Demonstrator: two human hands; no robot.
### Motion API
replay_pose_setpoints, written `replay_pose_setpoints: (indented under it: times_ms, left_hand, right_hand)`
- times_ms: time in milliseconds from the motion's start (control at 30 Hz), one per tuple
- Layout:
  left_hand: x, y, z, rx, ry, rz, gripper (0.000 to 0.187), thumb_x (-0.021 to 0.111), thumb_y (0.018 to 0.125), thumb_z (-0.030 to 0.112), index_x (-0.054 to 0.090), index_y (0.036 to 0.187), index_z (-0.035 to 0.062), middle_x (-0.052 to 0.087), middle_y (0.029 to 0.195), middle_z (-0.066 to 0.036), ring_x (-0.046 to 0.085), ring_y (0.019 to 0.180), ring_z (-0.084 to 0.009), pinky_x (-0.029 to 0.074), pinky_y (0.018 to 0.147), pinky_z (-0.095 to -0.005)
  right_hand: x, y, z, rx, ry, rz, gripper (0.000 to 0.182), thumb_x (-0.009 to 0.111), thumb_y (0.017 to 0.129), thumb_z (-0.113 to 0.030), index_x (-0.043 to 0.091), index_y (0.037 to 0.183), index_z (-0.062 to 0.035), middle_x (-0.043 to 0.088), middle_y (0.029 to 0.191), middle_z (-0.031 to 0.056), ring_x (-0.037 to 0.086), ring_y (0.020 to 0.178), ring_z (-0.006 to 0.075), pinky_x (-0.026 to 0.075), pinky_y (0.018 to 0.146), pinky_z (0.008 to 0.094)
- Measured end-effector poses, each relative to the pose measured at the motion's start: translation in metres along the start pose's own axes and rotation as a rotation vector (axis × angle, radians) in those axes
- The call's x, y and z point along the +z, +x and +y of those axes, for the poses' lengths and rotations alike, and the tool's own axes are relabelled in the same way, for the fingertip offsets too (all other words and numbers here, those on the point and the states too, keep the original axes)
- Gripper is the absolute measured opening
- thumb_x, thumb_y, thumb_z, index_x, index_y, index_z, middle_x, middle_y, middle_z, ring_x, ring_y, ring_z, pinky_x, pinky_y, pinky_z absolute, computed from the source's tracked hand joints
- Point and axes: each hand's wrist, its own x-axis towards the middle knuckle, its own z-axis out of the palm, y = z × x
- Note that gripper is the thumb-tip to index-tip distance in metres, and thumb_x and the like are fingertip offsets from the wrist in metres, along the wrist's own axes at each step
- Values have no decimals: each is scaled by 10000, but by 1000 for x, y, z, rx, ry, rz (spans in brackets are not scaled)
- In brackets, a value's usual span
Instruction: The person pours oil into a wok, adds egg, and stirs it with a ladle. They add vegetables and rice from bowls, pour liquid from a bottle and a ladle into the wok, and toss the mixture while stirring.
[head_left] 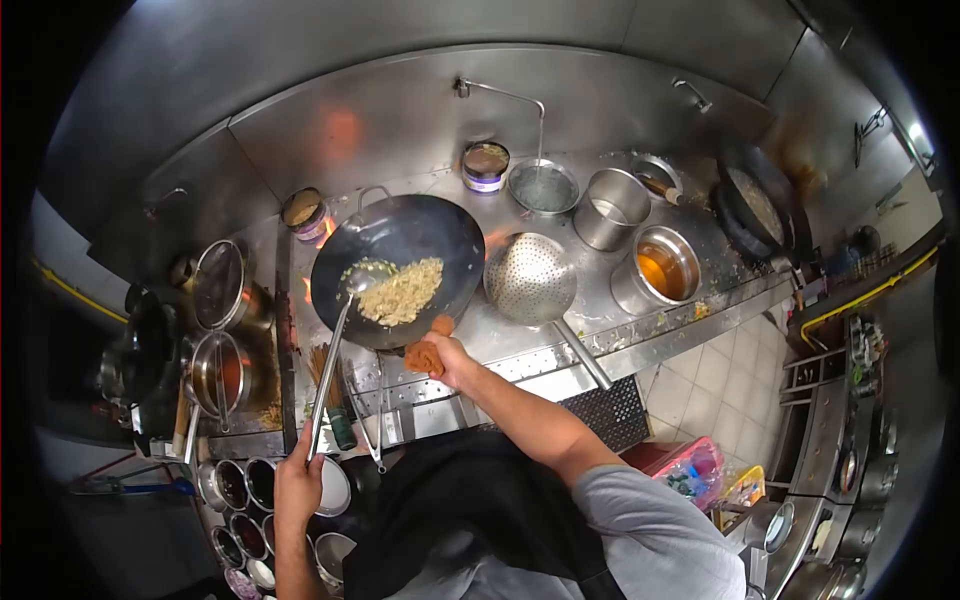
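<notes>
My left hand [298, 482] is closed around the long metal handle of a ladle [337, 360]. The ladle's bowl rests in a dark wok [440, 235], at the left side of a heap of pale, small-grained food [402, 292] with green bits. My right hand [452, 362] grips a folded orange-brown cloth [424, 358] against the wok's near rim; whatever lies under the cloth is hidden. The wok sits tilted over the stove, and flame shows at its left edge. To the right of the wok lies a perforated strainer [531, 278].
Two metal pots [612, 208] [655, 272] stand to the right, one holding amber liquid. A water tap [541, 125] runs into a bowl [543, 187] behind. Cans [486, 166] [303, 213] sit at the back. Several seasoning containers [246, 535] are at lower left. Another wok [752, 205] is far right.
</notes>
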Motion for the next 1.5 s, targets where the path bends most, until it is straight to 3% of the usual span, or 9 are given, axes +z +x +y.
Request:
replay_pose_setpoints:
  times_ms: [267,433,600,700,867,1167,1300,1333,1500]
  left_hand:
    - [-35,28,-6,17,327,-189,591,653,844,109,461,1399,179,634,869,-281,606,858,-468,472,754,-528]
    - [8,73,34,249,-35,-53,586,612,883,124,419,1434,174,649,1007,-269,644,881,-439,502,768,-453]
    - [68,205,144,195,-318,-162,538,558,921,140,416,1440,142,653,890,-148,549,583,-136,473,572,-320]
    - [131,324,198,557,-226,-11,566,574,923,190,387,1455,144,667,862,-134,594,540,-196,519,561,-342]
    - [130,365,304,276,-280,-179,582,560,937,212,352,1479,170,588,647,-56,504,425,-149,440,391,-330]
    - [83,229,152,217,-673,-151,591,580,924,84,376,1472,176,477,584,21,414,396,-65,346,347,-251]
    - [49,172,65,225,-437,34,557,597,904,40,443,1430,139,685,1070,-76,630,814,-121,494,768,-237]
    - [36,155,51,109,-426,-26,545,597,900,42,444,1418,107,571,1345,-119,597,1074,-138,414,935,-234]
    - [-4,95,-4,22,-273,-93,546,613,884,55,461,1405,117,618,1223,-172,632,1007,-167,464,864,-273]
  right_hand:
    - [-21,12,4,-56,-57,-75,337,611,878,-456,594,1052,-169,675,911,-4,638,775,133,370,507,291]
    - [-59,-69,10,-130,-43,-49,412,592,894,-504,587,1078,-136,663,868,9,641,714,138,368,445,262]
    - [-113,-109,33,-210,127,16,475,541,910,-538,584,1083,-98,653,823,42,621,588,143,360,362,234]
    - [-133,-126,43,-249,148,11,511,536,897,-579,581,1086,-106,667,821,24,640,607,137,379,351,232]
    - [-125,-130,44,-154,-42,60,623,426,909,-658,583,1070,-77,654,792,61,605,537,156,385,355,252]
    - [-53,-65,-2,-33,-274,-90,663,410,858,-739,590,1102,-149,650,817,42,595,618,153,393,425,271]
    - [-13,-19,-14,121,-202,-131,578,452,863,-701,617,1063,-185,667,851,31,595,665,166,370,536,275]
    - [-7,-8,-13,150,-161,-129,450,527,865,-597,625,1037,-194,673,864,23,587,651,154,359,565,267]
    - [-5,26,9,117,-60,-104,259,584,835,-344,614,1015,-160,671,944,34,588,637,168,395,517,269]
